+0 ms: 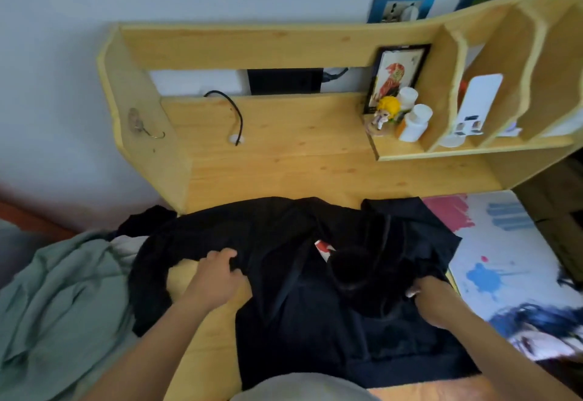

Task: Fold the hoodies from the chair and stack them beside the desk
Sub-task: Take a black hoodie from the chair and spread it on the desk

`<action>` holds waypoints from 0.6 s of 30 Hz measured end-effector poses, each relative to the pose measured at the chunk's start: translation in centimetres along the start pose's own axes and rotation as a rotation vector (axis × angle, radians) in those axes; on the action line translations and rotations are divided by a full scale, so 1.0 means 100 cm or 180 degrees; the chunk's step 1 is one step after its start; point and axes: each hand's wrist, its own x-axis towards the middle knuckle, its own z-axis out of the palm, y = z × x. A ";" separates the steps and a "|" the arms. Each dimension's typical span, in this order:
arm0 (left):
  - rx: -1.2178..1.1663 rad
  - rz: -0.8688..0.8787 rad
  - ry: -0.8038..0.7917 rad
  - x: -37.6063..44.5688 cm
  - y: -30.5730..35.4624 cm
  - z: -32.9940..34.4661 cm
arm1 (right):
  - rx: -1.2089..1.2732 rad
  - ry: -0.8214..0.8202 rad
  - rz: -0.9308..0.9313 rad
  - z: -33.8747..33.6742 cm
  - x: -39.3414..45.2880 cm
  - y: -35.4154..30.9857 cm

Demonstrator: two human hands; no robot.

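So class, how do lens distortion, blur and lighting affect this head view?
Head view: wide-angle lens bows the wooden desk shelves; right edge by the printed mat is smeared; the black hoodie loses fold detail in soft, even light.

Black hoodie (315, 290) covers most of the near desk (284, 161) surface, and its dark folds merge so sleeves, hood and zipper line can't be separated; only a sliver of a red-and-white print (325, 249) shows between folds. Right hand (432, 299) fingertips are buried in the fabric, so its grip is unreadable, and both forearms run off the bottom edge. Green cloth (63, 306) is cut by the left edge, the printed mat (504, 258) at right is smeared with blur, and the labels on the white bottles (413, 123) are too small to read.
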 end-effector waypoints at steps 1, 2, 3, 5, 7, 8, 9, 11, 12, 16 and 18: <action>-0.0387 0.0109 -0.0083 0.001 0.015 0.004 | 0.0456 0.0346 0.0099 -0.005 -0.001 0.002; -0.0692 0.0223 -0.0155 0.002 0.030 0.006 | 0.0805 0.0762 0.0136 -0.008 -0.002 0.003; -0.0904 0.0310 -0.0258 0.001 0.044 0.009 | 0.1141 0.1127 0.0148 -0.008 -0.002 0.005; -0.1267 0.0377 -0.0592 -0.002 0.070 0.015 | 0.1853 0.1182 -0.0250 -0.006 -0.006 -0.007; -0.1553 0.0442 -0.0869 -0.007 0.091 0.020 | 0.1676 0.0586 -0.0530 0.007 -0.010 -0.027; -0.1555 0.0533 -0.0942 -0.010 0.102 0.021 | 0.1125 0.0333 -0.0604 0.019 -0.008 -0.035; -0.1487 0.0640 -0.1006 -0.012 0.110 0.023 | 0.0580 0.0224 -0.0680 0.031 -0.003 -0.040; -0.1299 0.0857 -0.1098 -0.017 0.126 0.026 | 0.0031 0.0415 -0.0832 0.047 0.004 -0.049; -0.1132 0.0997 -0.1039 -0.018 0.131 0.026 | 0.0097 0.0726 -0.0989 0.046 0.005 -0.054; 0.0349 0.2011 -0.0332 -0.017 0.133 0.016 | 0.0348 0.1683 -0.2417 -0.003 -0.019 -0.076; 0.0768 0.2563 -0.0011 -0.017 0.135 0.000 | -0.0118 0.1565 -0.3438 -0.042 -0.046 -0.093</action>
